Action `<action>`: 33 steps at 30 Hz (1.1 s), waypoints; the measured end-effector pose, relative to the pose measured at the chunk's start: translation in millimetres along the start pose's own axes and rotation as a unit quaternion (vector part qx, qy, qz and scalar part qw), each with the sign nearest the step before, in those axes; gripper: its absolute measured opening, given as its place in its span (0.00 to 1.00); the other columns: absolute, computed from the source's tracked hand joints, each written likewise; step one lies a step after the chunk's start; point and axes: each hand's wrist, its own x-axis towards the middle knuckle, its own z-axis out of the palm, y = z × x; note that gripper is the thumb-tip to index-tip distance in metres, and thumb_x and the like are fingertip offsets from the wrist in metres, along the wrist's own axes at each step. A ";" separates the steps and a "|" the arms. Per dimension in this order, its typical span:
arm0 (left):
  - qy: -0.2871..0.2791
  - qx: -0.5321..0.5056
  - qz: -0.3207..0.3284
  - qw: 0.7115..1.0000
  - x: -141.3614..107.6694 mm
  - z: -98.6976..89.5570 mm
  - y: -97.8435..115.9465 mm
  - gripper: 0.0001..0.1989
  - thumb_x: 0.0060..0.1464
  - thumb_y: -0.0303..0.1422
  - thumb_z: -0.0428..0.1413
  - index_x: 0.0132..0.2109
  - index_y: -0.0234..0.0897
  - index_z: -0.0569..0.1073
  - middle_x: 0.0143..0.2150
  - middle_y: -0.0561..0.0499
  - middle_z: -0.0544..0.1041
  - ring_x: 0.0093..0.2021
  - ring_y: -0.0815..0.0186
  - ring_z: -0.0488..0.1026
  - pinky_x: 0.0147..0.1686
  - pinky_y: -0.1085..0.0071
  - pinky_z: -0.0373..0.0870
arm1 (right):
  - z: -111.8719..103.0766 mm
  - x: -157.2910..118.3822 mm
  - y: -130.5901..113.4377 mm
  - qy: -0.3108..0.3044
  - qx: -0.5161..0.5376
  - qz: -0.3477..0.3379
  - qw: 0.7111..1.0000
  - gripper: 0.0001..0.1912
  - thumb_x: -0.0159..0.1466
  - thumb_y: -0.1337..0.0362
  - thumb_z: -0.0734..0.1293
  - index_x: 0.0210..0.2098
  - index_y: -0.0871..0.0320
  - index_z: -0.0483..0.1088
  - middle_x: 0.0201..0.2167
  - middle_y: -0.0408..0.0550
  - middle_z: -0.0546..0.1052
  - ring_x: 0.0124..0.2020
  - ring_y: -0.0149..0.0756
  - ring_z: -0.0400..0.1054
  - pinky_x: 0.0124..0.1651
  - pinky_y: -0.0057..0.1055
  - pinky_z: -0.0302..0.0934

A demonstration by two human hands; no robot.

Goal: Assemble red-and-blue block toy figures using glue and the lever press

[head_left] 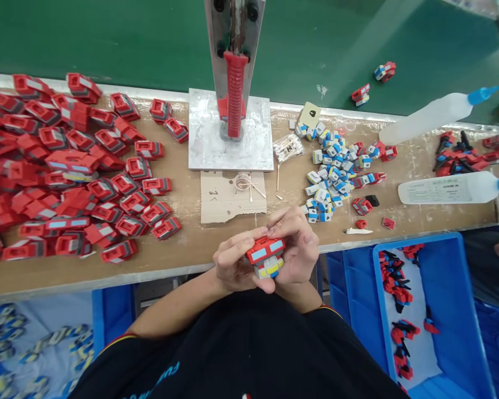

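Note:
Between both hands, close to my chest, is a toy truck cab part (266, 256), red on top with light blue windows and a white, yellow and blue lower piece. My left hand (236, 257) is closed around its left side. From the right, my right hand (296, 249) grips it, with fingers over the top and side. Beyond the hands lies a piece of cardboard (216, 202) bearing a small clear round cup (242, 181) and cotton swabs. A press with a red handle (235, 94) stands on a metal plate (199, 133) behind it.
Many red cab shells (103, 188) cover the left of the bench. White-and-blue small parts (330, 166) are heaped right of centre. Two white squeeze bottles (449, 187) lie at the right. A blue bin (449, 277) below holds red and black parts; another bin sits lower left.

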 end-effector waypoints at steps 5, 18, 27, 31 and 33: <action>0.254 -0.224 -0.150 0.929 34.9 -25.2 22.1 0.34 0.62 0.70 0.53 0.50 0.43 0.71 0.38 0.52 0.81 0.32 0.66 0.81 0.30 0.68 0.82 | -7.5 5.0 18.3 -0.098 0.005 -0.085 0.992 0.25 0.76 0.42 0.56 0.46 0.50 0.77 0.34 0.49 0.75 0.36 0.46 0.72 0.40 0.48 0.71; -0.029 -0.603 -0.512 0.612 58.4 -61.6 41.5 0.33 0.56 0.65 0.65 0.34 0.35 0.74 0.27 0.52 0.74 0.27 0.68 0.73 0.30 0.73 0.72 | -37.9 24.3 33.3 -0.282 0.015 -0.148 0.948 0.20 0.75 0.50 0.69 0.62 0.51 0.75 0.44 0.50 0.85 0.41 0.40 0.80 0.40 0.35 0.76; -0.146 -0.654 -0.504 0.545 61.0 -58.3 46.1 0.37 0.55 0.71 0.59 0.31 0.37 0.70 0.17 0.59 0.61 0.18 0.73 0.54 0.23 0.72 0.50 | -31.2 17.3 38.0 -0.228 0.031 -0.135 0.964 0.24 0.78 0.43 0.58 0.52 0.50 0.78 0.39 0.49 0.80 0.38 0.43 0.77 0.40 0.41 0.73; -0.175 -0.655 -0.507 0.532 59.9 -57.2 46.9 0.38 0.57 0.72 0.56 0.32 0.38 0.69 0.16 0.60 0.59 0.18 0.72 0.52 0.22 0.70 0.47 | -24.0 12.3 34.8 -0.169 0.065 -0.114 0.977 0.27 0.78 0.43 0.56 0.42 0.52 0.78 0.31 0.46 0.77 0.30 0.39 0.72 0.34 0.39 0.67; -0.184 -0.654 -0.504 0.533 60.0 -57.4 48.2 0.37 0.58 0.71 0.56 0.33 0.38 0.69 0.17 0.60 0.59 0.18 0.73 0.51 0.22 0.70 0.46 | -22.2 10.6 31.4 -0.146 0.067 -0.088 0.983 0.31 0.77 0.38 0.54 0.38 0.52 0.77 0.28 0.45 0.75 0.28 0.39 0.70 0.32 0.40 0.64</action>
